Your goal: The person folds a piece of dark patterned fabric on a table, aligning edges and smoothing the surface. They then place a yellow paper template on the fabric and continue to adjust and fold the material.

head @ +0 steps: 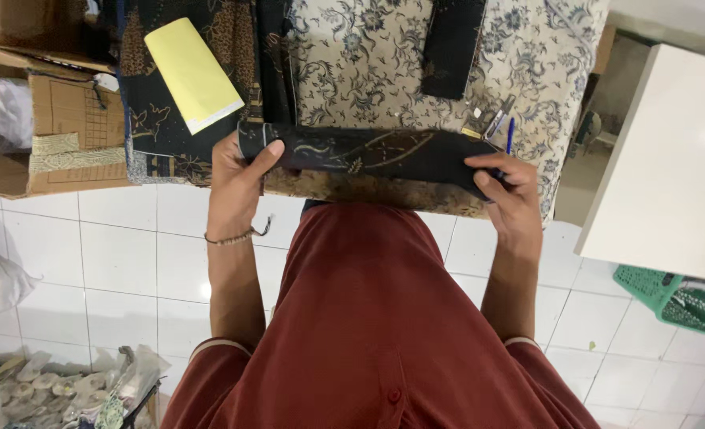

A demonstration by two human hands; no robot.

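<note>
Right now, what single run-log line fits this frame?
left hand: grips folded dark fabric strip end | right hand: grips other end | strip: level over patterned cloth | nearby: yellow paper

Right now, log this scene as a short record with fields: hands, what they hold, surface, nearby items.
left hand: grips the left end of the dark patterned fabric strip
right hand: grips the strip's right end
strip: stretched level between both hands, at the table's near edge
surface: cream floral cloth spread over the table
nearby: yellow paper upper left; cardboard box far left; green basket on the tiled floor, right
</note>
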